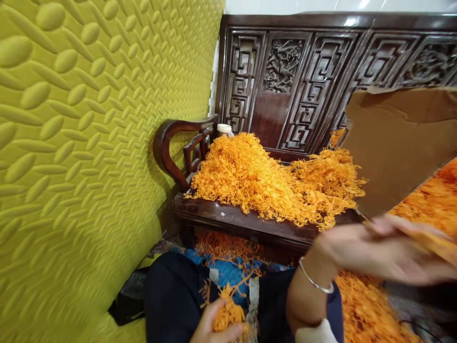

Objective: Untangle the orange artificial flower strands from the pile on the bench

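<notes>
My left hand [221,324] is low in the middle, over my lap. Its fingers are closed round a small bunch of orange strands [229,315], with loose ends sticking out at the top. Reaching to the right, my right hand [385,247] is smeared by motion, with a bracelet at its wrist. A blurred orange strip [433,243] lies along that hand's fingers; whether they grip it does not show. Ahead on a dark wooden bench [246,220] lies a large heap of curly, tangled orange pieces [250,176].
A cardboard sheet [403,138] leans at the right, with more orange strands [435,200] beside it and another pile [364,309] below. The curved armrest [178,143] and yellow padded wall [89,166] bound the left. A white-lidded container [224,128] stands behind the heap.
</notes>
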`<state>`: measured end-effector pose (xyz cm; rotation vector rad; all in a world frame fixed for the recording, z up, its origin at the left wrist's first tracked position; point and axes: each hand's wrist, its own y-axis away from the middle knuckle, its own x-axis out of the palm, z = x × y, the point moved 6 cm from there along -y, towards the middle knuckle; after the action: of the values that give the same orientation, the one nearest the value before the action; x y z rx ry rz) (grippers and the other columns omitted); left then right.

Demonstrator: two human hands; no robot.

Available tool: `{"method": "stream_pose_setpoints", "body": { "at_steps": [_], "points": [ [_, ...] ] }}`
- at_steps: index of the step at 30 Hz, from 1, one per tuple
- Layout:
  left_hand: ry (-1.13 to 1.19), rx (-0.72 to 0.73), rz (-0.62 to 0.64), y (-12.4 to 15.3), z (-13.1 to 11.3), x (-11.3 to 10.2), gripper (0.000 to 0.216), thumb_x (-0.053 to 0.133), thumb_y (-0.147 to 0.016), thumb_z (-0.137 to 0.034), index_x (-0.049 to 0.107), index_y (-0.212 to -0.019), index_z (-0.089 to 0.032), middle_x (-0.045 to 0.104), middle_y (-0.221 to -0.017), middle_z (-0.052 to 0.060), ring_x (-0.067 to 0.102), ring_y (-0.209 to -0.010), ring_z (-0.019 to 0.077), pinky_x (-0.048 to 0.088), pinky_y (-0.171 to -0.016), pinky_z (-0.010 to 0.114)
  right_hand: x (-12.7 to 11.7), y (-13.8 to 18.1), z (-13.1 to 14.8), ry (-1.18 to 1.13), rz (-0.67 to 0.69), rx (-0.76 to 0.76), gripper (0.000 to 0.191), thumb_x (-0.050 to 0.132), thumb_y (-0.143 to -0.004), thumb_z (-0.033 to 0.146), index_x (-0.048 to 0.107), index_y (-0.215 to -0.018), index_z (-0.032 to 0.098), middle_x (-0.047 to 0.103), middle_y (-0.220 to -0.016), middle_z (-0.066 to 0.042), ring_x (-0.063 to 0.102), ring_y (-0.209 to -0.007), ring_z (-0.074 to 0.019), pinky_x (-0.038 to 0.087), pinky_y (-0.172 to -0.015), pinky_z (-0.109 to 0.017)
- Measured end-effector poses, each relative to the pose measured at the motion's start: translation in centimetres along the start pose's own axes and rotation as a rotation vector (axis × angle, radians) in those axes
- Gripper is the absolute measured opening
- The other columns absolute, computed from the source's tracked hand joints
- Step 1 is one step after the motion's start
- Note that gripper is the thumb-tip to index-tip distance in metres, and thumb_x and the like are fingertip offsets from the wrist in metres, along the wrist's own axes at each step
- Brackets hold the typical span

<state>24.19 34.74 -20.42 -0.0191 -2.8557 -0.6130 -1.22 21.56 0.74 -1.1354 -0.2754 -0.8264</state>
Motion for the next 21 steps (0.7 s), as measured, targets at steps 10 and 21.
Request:
{"method": "stream_pose_setpoints", "body": {
  "at_steps": [10, 21],
  "points": [
    [0.05, 0.255, -0.353, -3.6, -1.2, -3.6, 0.051, 0.083, -0.047, -0.038, 0.065, -0.089, -0.015, 0.069, -0.082, 0.004, 0.066, -0.08, 0.0241, 0.052, -0.075, 0.031, 5.6, 11.4, -5.8, 0.332, 0.955, 0.281, 0.024, 0.054, -0.085, 0.037, 0.064, -0.094, 0.018, 0.064, -0.103, -0.011, 0.057, -0.103, -0.0241, 0.045, -0.092, -0.043],
    [-0.089, 0.362, -0.313, -3.8, -5.1, -1.3, 0.046, 0.079, -0.054, -0.04, 0.066, -0.089, -0.015, 0.066, -0.086, 0.005, 0.061, -0.084, 0.0231, 0.048, -0.081, 0.032, 1.2, 16.7, 0.5, 0.082, 1.063, 0.676, 0.021, 0.055, -0.087, 0.026, 0.061, -0.106, 0.021, 0.063, -0.101, -0.007, 0.06, -0.093, -0.0177, 0.049, -0.08, -0.031]
  ]
}}
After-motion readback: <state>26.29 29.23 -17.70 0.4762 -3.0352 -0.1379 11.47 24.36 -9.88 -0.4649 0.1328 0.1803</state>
